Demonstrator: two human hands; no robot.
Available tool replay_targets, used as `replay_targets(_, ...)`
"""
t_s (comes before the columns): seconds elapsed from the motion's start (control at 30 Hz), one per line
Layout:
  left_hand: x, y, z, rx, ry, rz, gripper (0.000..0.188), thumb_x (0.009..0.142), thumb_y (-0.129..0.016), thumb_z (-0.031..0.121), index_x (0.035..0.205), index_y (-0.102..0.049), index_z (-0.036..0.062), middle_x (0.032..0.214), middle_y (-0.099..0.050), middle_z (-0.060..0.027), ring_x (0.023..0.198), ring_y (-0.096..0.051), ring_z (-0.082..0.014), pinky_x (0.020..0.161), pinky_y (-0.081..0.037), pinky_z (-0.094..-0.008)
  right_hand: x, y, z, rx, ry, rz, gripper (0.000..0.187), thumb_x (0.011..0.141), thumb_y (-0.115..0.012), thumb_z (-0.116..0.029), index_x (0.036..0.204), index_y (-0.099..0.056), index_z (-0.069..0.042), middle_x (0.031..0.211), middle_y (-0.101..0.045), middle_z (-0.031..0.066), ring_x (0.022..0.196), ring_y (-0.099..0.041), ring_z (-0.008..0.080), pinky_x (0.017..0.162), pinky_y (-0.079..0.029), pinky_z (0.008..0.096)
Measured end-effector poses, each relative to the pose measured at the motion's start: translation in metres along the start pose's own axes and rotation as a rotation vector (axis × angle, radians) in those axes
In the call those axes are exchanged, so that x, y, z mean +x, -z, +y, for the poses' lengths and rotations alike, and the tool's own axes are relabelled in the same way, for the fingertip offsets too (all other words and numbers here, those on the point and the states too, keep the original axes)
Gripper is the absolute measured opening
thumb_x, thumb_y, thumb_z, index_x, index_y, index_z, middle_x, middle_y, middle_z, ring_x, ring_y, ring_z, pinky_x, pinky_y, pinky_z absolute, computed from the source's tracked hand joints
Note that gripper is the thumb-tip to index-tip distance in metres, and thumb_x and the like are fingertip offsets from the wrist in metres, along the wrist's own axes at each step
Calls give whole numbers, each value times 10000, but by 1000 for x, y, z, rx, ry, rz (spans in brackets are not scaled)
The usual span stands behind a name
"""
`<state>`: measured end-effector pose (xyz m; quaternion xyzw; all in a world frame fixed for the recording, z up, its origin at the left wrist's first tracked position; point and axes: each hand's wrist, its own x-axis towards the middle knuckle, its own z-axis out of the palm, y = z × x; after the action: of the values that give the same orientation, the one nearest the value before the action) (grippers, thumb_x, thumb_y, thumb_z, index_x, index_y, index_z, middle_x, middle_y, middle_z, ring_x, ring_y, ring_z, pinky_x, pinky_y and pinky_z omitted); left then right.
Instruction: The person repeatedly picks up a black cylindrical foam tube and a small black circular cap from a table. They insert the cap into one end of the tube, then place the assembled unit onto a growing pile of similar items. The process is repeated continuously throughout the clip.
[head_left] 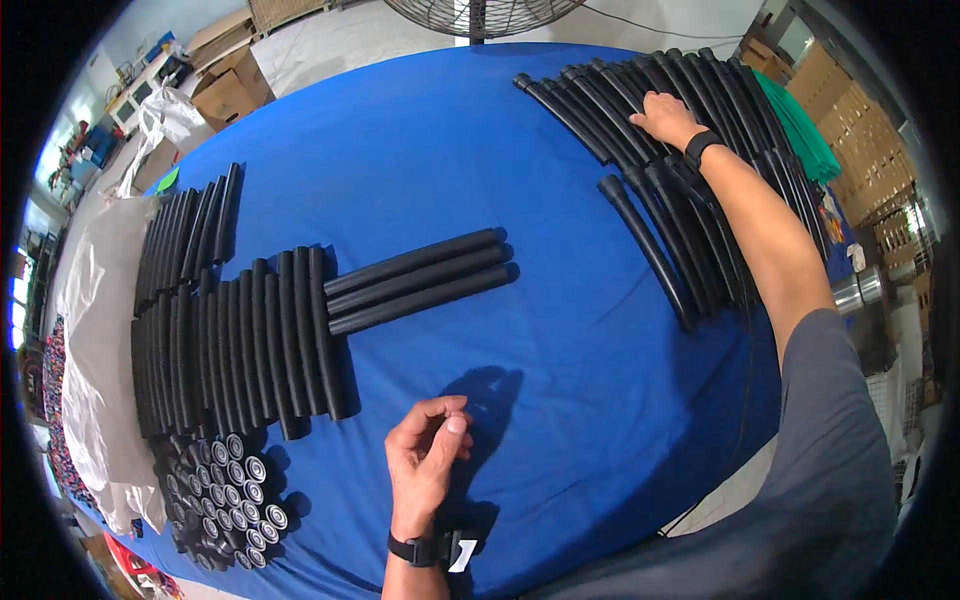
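Resting on flared black tubes (684,222) at right, seemingly finished, the right hand (668,118) has bent fingers, its hold unclear. The left hand (428,455), thumb to fingertips with nothing visible inside, hovers over blue cloth (420,180); plain tubes (245,340) and round caps (232,495) at left seem outstanding.

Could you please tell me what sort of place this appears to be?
Probably a workshop or small factory: many black tubes lie in rows on a blue-covered table, with cardboard boxes beyond.
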<state>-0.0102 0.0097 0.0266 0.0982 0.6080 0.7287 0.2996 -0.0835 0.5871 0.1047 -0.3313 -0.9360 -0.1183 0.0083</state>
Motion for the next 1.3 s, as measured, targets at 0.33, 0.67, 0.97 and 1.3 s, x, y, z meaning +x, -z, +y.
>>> replay_targets(0.33,-1,-6,-7,133,-109,56,221,1020,-616,184,1099,-682,-12,857,-661,-44,645,-595,-99,555,-490,-240,-160,49,-33,851,245,186,301,940,-709,-318,937,-678,-18,777,-682,122,732,-646,177,678,-527,357)
replay_targets(0.67,2,-15,-12,122,-151,41,247,1031,-624,226,1077,-683,-10,835,-646,-40,637,-582,-92,535,-471,-228,-458,-2,124,800,-272,258,249,913,-736,-194,751,-660,-20,613,-548,17,594,-497,71,547,-410,295)
replay_targets(0.97,1,-18,-1,173,-47,77,220,1020,-625,214,1034,-691,4,798,-616,-8,645,-547,-98,585,-456,-248,-448,-122,496,282,-463,219,650,968,-636,-273,1525,-425,-14,1509,-500,220,1354,-513,294,1130,-385,385)
replay_targets(1.3,-9,0,-5,168,-67,66,287,1016,-656,281,1086,-699,6,850,-663,-33,691,-626,-90,601,-517,-244,-409,-194,578,721,-610,-42,452,931,-626,-168,1348,-546,-13,1245,-603,125,1083,-556,250,948,-435,373)
